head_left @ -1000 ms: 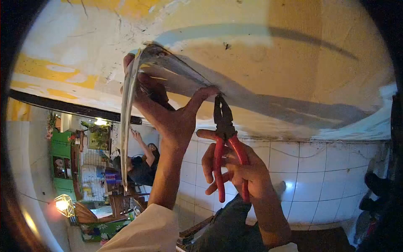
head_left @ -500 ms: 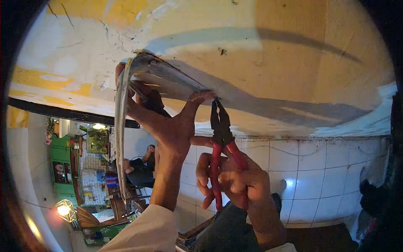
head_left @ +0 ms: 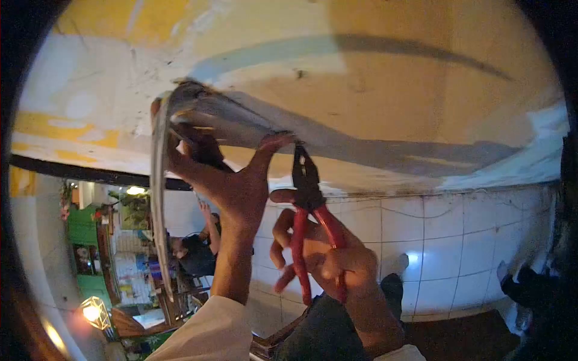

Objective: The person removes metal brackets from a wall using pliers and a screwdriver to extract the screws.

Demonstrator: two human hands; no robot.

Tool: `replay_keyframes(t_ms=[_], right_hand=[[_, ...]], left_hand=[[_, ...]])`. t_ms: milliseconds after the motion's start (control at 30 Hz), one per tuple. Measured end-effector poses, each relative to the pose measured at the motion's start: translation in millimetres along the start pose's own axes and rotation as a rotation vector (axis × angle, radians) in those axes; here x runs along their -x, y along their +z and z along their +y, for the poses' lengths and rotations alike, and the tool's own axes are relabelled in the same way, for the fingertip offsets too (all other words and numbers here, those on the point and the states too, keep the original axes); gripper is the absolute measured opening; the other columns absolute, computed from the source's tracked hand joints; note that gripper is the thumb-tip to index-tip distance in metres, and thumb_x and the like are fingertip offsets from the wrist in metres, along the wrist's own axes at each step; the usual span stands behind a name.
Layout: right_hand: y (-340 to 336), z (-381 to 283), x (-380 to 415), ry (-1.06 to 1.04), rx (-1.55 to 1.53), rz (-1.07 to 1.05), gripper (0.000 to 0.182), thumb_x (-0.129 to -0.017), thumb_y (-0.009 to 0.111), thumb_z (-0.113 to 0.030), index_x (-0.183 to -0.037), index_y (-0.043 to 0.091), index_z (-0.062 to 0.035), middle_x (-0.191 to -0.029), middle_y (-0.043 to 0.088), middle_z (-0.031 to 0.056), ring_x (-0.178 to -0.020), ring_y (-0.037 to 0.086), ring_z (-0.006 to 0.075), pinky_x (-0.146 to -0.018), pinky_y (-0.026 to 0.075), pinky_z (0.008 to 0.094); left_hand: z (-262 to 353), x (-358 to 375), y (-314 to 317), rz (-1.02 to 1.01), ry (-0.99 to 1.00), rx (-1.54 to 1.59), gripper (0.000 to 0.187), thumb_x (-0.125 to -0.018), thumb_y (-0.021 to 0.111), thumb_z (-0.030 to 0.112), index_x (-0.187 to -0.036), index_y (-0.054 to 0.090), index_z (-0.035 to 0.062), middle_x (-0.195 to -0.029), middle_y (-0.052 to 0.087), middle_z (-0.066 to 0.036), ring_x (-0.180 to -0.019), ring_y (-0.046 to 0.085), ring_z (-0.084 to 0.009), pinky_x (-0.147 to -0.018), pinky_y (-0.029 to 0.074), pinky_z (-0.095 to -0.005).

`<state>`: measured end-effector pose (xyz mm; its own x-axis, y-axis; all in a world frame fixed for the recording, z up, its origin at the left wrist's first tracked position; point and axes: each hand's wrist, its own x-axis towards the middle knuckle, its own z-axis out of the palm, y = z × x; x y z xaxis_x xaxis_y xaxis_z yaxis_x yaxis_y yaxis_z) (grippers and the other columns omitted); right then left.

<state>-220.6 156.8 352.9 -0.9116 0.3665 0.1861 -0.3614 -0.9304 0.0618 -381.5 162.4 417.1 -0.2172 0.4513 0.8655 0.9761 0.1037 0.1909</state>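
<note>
A grey, strip-edged fixture lies against the yellow and cream painted wall. My left hand grips it from below, fingers around its left end and thumb stretched along its lower edge. Part of a dark object shows beside those fingers. From the left end a long pale strip hangs down past my wrist. Wrapped around the red handles of a pair of pliers, my right hand holds the jaws up. Their dark tips are right at my left thumb, close to the wall.
White tiles spread below the wall edge. A person in dark clothes is at lower left, near wooden furniture and a lit cage lamp. Another person's dark-clothed legs show at right. A dark mat lies at the bottom.
The view has shifted, so the hands and fixture appear slightly further left. The plier jaws look closer together than before. The person at lower left has raised an arm.
</note>
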Motion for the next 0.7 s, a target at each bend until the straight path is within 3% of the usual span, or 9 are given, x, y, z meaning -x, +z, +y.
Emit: replay_keyframes(t_ms=[67, 133, 233, 333, 433, 500, 567, 633, 700], right_hand=[[-10, 16, 3, -0.003, 0.101, 0.12, 0.085, -0.064, 0.056, -0.005, -0.145, 0.028, -0.0068, -0.096, 0.051, 0.0127, -0.081, 0.06, 0.0267, -0.063, 0.059, 0.0411], [-17, 13, 1, 0.022, 0.244, 0.135, 0.081, -0.066, 0.054, -0.001, -0.144, 0.03, -0.0077, -0.096, 0.053, 0.0119, -0.08, 0.06, 0.0245, -0.06, 0.056, 0.0373], [-5, -1, 0, 0.139, 0.283, 0.102, 0.079, -0.07, 0.053, 0.003, -0.144, 0.031, -0.0094, -0.098, 0.057, 0.0101, -0.074, 0.061, 0.0179, -0.058, 0.052, 0.0312], [-4, 14, -7, -0.075, 0.161, 0.058, 0.068, -0.075, 0.053, 0.003, -0.138, 0.035, -0.0128, -0.077, 0.052, 0.0043, -0.053, 0.056, 0.0162, -0.046, 0.051, 0.0308], [-5, 6, 1, 0.078, 0.249, 0.158, 0.079, -0.071, 0.046, 0.009, -0.146, 0.029, -0.0087, -0.101, 0.056, 0.0105, -0.087, 0.063, 0.0234, -0.07, 0.057, 0.0365], [1, 6, 3, 0.016, 0.39, 0.209, 0.078, -0.07, 0.044, 0.01, -0.145, 0.032, -0.0067, -0.106, 0.055, 0.0115, -0.094, 0.062, 0.0258, -0.077, 0.058, 0.0389], [7, -1, 5, 0.027, 0.512, 0.233, 0.078, -0.067, 0.043, 0.01, -0.143, 0.034, -0.0041, -0.111, 0.054, 0.0119, -0.096, 0.061, 0.0246, -0.078, 0.057, 0.0375], [11, -7, 3, 0.008, 0.598, 0.232, 0.078, -0.065, 0.043, 0.01, -0.142, 0.036, -0.0024, -0.114, 0.053, 0.0127, -0.096, 0.059, 0.0224, -0.077, 0.055, 0.0349], [14, -2, 3, -0.052, 0.562, 0.221, 0.075, -0.069, 0.045, 0.008, -0.142, 0.037, -0.0056, -0.1, 0.056, 0.0095, -0.087, 0.058, 0.0165, -0.069, 0.053, 0.0286]], left_hand=[[-6, 2, 3, 0.076, -0.026, 0.061, 0.124, -0.047, 0.097, 0.025, -0.143, 0.022, 0.003, -0.124, 0.038, -0.011, -0.109, 0.043, -0.0251, -0.09, 0.043, -0.0378], [-23, 3, -2, -0.003, 0.042, -0.084, 0.118, -0.049, 0.096, 0.015, -0.141, 0.024, 0.0046, -0.119, 0.046, -0.009, -0.096, 0.05, -0.0203, -0.082, 0.047, -0.0311], [-15, 1, 3, 0.05, 0.0, -0.09, 0.11, -0.056, 0.092, 0.006, -0.141, 0.024, 0.0054, -0.125, 0.045, -0.013, -0.11, 0.048, -0.0239, -0.098, 0.046, -0.0374], [-24, -1, 8, 0.043, 0.023, 0.034, 0.112, -0.054, 0.094, 0.013, -0.14, 0.024, 0.0014, -0.132, 0.038, -0.016, -0.117, 0.044, -0.0303, -0.103, 0.039, -0.0421], [-32, 2, 10, 0.023, -0.009, 0.043, 0.108, -0.053, 0.093, 0.006, -0.138, 0.026, 0.0053, -0.129, 0.04, -0.013, -0.114, 0.045, -0.0245, -0.096, 0.041, -0.0367], [-14, -1, 10, 0.004, -0.059, 0.036, 0.115, -0.051, 0.095, 0.01, -0.14, 0.022, 0.0039, -0.133, 0.037, -0.013, -0.118, 0.041, -0.0259, -0.1, 0.037, -0.0378], [-9, -7, 11, -0.022, 0.094, 0.082, 0.119, -0.051, 0.095, 0.013, -0.142, 0.019, 0.0026, -0.136, 0.032, -0.013, -0.123, 0.037, -0.0278, -0.104, 0.034, -0.0388], [-6, -5, 11, -0.012, 0.019, 0.095, 0.122, -0.051, 0.095, 0.014, -0.144, 0.016, 0.0028, -0.137, 0.029, -0.013, -0.126, 0.035, -0.0288, -0.106, 0.032, -0.0386], [-8, -5, 4, -0.049, 0.051, 0.071, 0.124, -0.053, 0.095, 0.015, -0.145, 0.014, 0.0021, -0.141, 0.026, -0.016, -0.127, 0.034, -0.03, -0.106, 0.032, -0.0402]])
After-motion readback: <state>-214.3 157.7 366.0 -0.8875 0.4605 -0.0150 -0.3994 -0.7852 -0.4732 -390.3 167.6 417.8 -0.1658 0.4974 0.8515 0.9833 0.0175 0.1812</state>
